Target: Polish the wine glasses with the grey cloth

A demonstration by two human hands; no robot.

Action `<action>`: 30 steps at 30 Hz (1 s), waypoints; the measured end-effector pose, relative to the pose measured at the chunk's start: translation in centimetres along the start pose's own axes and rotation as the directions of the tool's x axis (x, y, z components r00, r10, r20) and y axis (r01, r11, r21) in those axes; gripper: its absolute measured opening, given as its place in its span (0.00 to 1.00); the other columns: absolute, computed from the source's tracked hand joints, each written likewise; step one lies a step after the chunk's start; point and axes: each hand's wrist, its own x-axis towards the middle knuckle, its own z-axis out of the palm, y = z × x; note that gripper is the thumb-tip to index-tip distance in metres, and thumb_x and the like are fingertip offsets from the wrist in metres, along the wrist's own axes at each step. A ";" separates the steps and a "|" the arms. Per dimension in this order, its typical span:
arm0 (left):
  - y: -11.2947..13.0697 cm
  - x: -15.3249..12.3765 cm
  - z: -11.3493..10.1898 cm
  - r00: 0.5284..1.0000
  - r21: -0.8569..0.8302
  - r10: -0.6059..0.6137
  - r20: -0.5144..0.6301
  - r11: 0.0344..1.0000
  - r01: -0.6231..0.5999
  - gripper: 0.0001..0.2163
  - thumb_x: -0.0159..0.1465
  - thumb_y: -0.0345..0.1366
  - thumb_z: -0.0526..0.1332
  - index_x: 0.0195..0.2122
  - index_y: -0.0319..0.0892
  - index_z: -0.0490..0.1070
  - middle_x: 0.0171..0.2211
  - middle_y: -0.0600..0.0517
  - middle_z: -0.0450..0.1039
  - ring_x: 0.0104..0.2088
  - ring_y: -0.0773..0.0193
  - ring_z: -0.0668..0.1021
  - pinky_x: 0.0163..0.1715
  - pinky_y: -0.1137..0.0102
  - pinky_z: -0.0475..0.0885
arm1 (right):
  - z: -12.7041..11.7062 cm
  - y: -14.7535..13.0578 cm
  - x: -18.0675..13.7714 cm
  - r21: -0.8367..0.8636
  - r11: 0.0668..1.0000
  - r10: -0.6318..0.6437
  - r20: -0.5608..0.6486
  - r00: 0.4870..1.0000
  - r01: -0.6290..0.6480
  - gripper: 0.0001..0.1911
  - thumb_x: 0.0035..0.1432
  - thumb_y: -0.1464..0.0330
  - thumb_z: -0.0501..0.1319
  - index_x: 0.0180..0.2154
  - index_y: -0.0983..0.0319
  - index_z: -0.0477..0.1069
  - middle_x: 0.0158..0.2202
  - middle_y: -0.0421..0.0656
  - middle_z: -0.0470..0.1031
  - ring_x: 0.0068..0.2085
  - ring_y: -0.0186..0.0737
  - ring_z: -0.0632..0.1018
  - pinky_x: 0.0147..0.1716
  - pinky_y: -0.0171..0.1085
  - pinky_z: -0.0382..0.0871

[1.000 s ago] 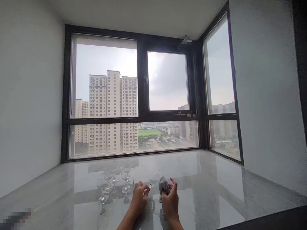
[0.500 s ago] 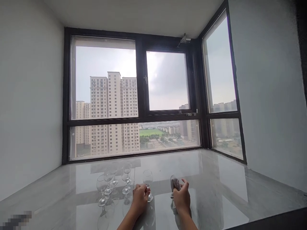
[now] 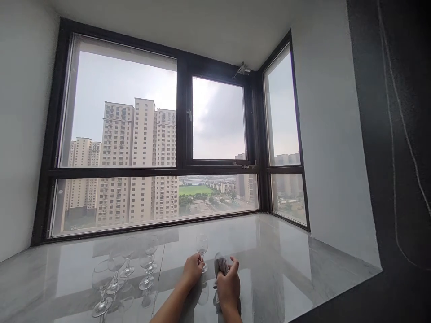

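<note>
My left hand point(image 3: 194, 270) has its fingers pinched at the stem of a clear stemmed glass point(image 3: 202, 244), whose foot is on the glossy sill. Close to its right, my right hand point(image 3: 229, 281) grips a bunched grey cloth point(image 3: 222, 264). The cloth is at the bowl of another stemmed glass point(image 3: 218, 256); whether it lies inside or around the bowl I cannot tell. Off to the left of my hands stand several upright stemmed glasses, among them a near one point(image 3: 101, 282) and one point(image 3: 147, 269) closer to my left hand.
The grey reflective sill point(image 3: 279, 273) runs back to a dark-framed window point(image 3: 183, 112) with tall buildings outside. A pale side wall point(image 3: 330, 148) bounds it on the right. Thin cords point(image 3: 392, 148) hang against a dark surface at the far right.
The view has turned to the right. My left hand and its glass are farther from the group of glasses, and my right hand with the cloth is closer to my left hand.
</note>
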 end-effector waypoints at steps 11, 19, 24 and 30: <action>-2.9 -5.1 -4.1 0.916 0.013 0.215 -0.338 0.975 -0.224 0.13 0.67 0.26 0.53 0.46 0.43 0.75 0.39 0.49 0.77 0.40 0.60 0.78 0.44 0.67 0.70 | -0.9 -0.9 0.0 -0.033 0.998 0.057 0.038 0.998 -0.055 0.28 0.60 0.72 0.53 0.62 0.60 0.57 0.50 0.49 0.80 0.42 0.47 0.83 0.34 0.37 0.67; -7.0 -9.5 -8.9 0.517 -0.017 -0.033 -0.855 0.999 0.035 0.12 0.66 0.35 0.55 0.50 0.44 0.64 0.47 0.44 0.68 0.53 0.49 0.71 0.57 0.53 0.66 | -1.3 -1.3 -0.5 -0.036 0.998 0.056 0.070 0.996 -0.053 0.29 0.61 0.68 0.52 0.63 0.62 0.57 0.51 0.51 0.79 0.42 0.49 0.82 0.35 0.39 0.68; -8.0 -8.2 -8.7 0.518 -0.238 -0.348 -0.781 0.933 0.269 0.26 0.62 0.36 0.59 0.61 0.41 0.56 0.56 0.38 0.68 0.60 0.46 0.71 0.59 0.55 0.65 | -1.5 -1.3 -0.7 -0.028 0.999 0.048 0.070 0.996 -0.046 0.29 0.61 0.66 0.52 0.63 0.61 0.56 0.51 0.51 0.78 0.40 0.48 0.82 0.36 0.39 0.68; -9.6 -7.6 -8.7 0.732 -0.309 -0.531 -0.427 0.847 0.433 0.28 0.67 0.33 0.55 0.66 0.43 0.49 0.52 0.43 0.80 0.54 0.53 0.81 0.57 0.58 0.65 | -1.3 -0.8 -0.9 0.003 1.000 0.013 0.158 0.987 -0.014 0.30 0.59 0.66 0.53 0.63 0.61 0.56 0.50 0.51 0.79 0.37 0.46 0.82 0.32 0.37 0.68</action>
